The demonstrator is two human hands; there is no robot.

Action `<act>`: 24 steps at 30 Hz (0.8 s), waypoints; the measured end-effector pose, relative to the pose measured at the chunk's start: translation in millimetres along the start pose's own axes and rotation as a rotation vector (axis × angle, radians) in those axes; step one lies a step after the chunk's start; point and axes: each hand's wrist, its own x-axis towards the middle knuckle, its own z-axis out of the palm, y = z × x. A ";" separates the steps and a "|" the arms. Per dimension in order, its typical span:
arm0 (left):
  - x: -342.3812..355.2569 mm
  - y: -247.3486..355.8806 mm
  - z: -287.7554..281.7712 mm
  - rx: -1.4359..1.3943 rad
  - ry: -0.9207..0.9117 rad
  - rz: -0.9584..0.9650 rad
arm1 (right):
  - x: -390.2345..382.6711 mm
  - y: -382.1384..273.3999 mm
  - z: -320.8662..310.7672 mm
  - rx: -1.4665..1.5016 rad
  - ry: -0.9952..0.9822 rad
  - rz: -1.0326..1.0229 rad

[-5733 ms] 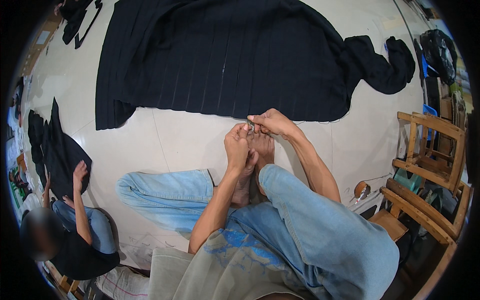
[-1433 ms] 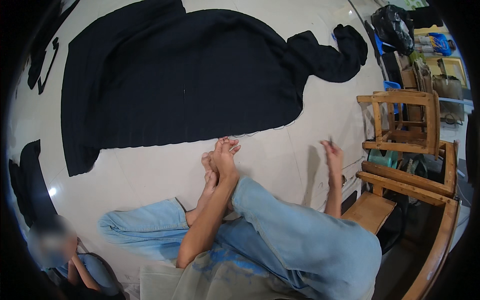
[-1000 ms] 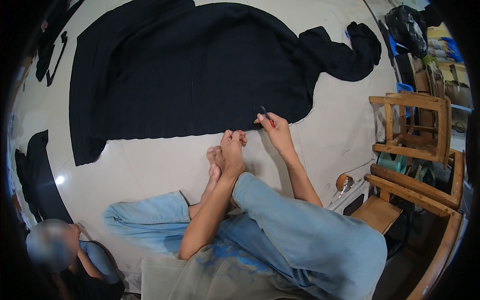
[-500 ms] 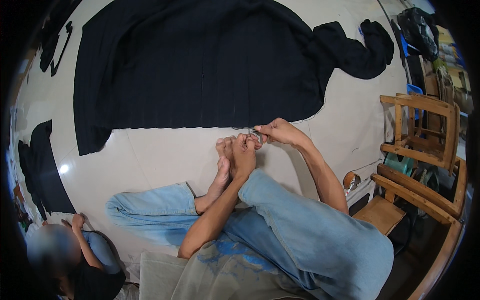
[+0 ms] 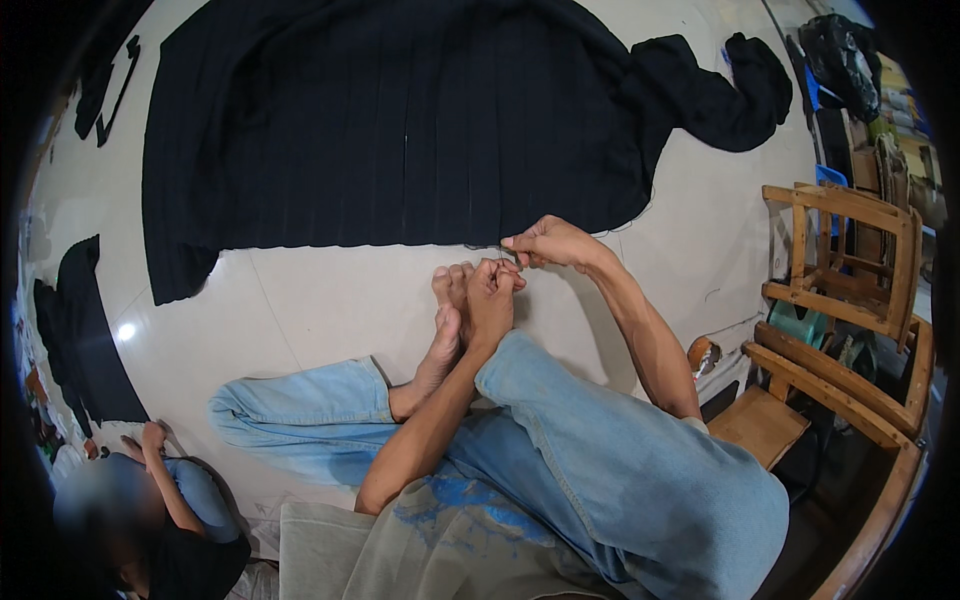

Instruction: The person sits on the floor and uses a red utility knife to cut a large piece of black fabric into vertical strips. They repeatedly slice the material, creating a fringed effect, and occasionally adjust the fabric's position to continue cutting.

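Observation:
A large black cloth with lengthwise pleat-like lines lies spread across the floor in front of me. My right hand is closed in a pinch, its fingertips at the near edge of this cloth. Whatever thin thing it may hold is too small to name. Just below, my left hand is curled closed beside my bare foot, a little short of the cloth edge. Its fingers hide whatever is in them. Fine loose threads stick out along the cloth's right-hand rim.
A wooden stool and other wooden framework stand at the right, near a black plastic bag. A smaller black cloth piece lies at the left. Below it another person sits on the tiled floor.
My right hand has moved slightly away from me, up to the cloth edge. My left hand stays closed by the foot, shifted only a little. The view has tilted slightly.

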 end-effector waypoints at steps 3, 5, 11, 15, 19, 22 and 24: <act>0.8 -1.5 -1.3 -0.003 -0.014 0.009 | 4.6 4.6 1.7 -0.014 0.010 -0.008; 0.9 -3.1 -1.3 -0.009 -0.021 -0.001 | 7.2 8.1 1.4 0.016 0.008 -0.007; -1.6 -2.2 0.0 -0.006 -0.015 -0.028 | -12.2 -12.0 -3.6 -0.058 0.157 -0.051; -4.7 2.3 6.3 0.082 -0.016 -0.054 | -26.3 -49.4 -2.9 -0.145 0.245 -0.231; 0.4 -24.7 -0.6 0.546 -0.038 0.189 | 1.1 -46.6 32.9 -0.363 0.357 -0.468; -0.9 -34.0 -3.7 1.062 0.095 0.627 | 23.9 -41.4 56.8 -0.477 0.350 -0.356; -1.7 -35.0 -3.9 1.076 0.108 0.637 | 36.8 -31.3 70.1 -0.510 0.377 -0.388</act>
